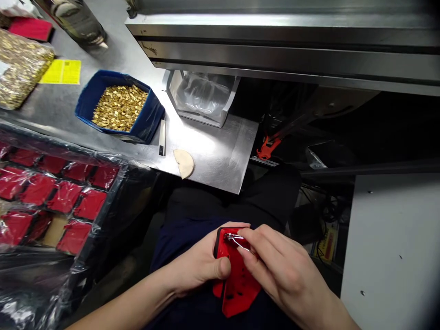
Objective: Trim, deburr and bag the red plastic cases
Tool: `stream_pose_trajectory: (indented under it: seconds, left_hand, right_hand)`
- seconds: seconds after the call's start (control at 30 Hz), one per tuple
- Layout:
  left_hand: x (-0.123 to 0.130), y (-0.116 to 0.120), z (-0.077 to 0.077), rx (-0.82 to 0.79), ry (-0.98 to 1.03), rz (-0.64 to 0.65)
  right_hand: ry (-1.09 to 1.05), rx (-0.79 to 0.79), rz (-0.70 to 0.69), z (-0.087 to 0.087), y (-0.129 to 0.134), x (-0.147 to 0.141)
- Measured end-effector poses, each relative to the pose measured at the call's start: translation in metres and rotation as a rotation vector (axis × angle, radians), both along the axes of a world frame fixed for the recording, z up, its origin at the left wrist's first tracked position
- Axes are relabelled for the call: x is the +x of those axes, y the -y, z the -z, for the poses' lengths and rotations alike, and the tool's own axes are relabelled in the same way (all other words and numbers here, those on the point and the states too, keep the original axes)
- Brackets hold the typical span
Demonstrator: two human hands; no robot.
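My left hand (202, 263) is closed around a red plastic housing (240, 286) with a black edge, held above my lap. Its thumb presses on the near side of the red part, which has several holes in its inner face. Between the fingertips of my right hand (283, 270) is a thin, shiny bent metal wire piece (237, 238). The far end of this piece reaches into the upper corner of the housing. A small metal bit shows there, too small to name.
A blue bin (151, 112) of small brass-coloured parts (120, 107) stands on the metal table (220, 160). Nearby are a grey bin (227, 107) of plastic bags, a marker-like stick (162, 137) and a beige half-disc (184, 163). Red parts (37, 189) fill a plastic-lined crate at left.
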State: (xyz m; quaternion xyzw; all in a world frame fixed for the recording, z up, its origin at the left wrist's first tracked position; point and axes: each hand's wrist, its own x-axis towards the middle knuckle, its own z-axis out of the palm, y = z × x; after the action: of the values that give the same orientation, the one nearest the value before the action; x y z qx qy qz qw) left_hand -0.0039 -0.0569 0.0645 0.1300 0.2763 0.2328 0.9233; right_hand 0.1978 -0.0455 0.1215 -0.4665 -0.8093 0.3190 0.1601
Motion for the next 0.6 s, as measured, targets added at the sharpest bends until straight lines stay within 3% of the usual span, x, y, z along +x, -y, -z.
stream_pose_trajectory:
  seconds: [0.47, 0.53, 0.6]
  left_hand:
    - [0.003, -0.002, 0.002, -0.041, -0.025, 0.013]
    - [0.003, -0.002, 0.001, -0.073, 0.008, 0.002]
    - [0.002, -0.002, 0.002, -0.115, 0.012, -0.006]
  right_hand:
    - [0.079, 0.005, -0.022, 0.004, 0.001, -0.001]
    - [-0.031, -0.106, 0.054, 0.01, -0.001, 0.007]
    - [-0.142, -0.172, 0.257, 0.017, -0.002, 0.019]
